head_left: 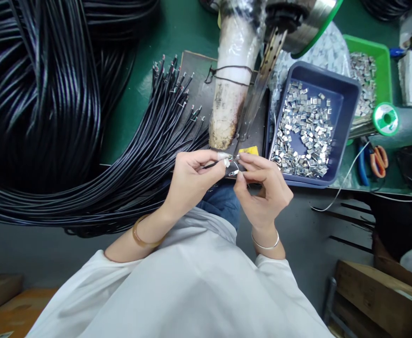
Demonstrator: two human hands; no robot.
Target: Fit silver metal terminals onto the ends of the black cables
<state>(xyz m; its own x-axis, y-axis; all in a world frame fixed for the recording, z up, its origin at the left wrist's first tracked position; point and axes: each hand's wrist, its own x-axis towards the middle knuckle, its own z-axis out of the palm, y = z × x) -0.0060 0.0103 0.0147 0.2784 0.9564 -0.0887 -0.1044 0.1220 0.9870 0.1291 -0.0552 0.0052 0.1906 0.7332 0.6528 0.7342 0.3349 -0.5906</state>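
In front of my body, over the table's front edge, both hands are close together. My left hand (199,177) is closed in a pinch on the end of a black cable (210,165), with white wrapping on its fingertips. My right hand (265,185) pinches at a thin pale wire (239,165) that curves between the two hands; the fingertips partly hide it. A small shiny metal piece (233,173) shows beside the right thumb; whether the fingers grip it is unclear. Just behind the right fingers lies a yellow piece (248,150).
Black cables with stripped ends (178,101) fan out at left, beside a large coil (33,94). A wrapped white nozzle (227,89) and metal rod (260,84) reach down ahead. Right are a blue bin (343,122) of metal shells, a green tray (384,70) and orange-handled pliers (378,162).
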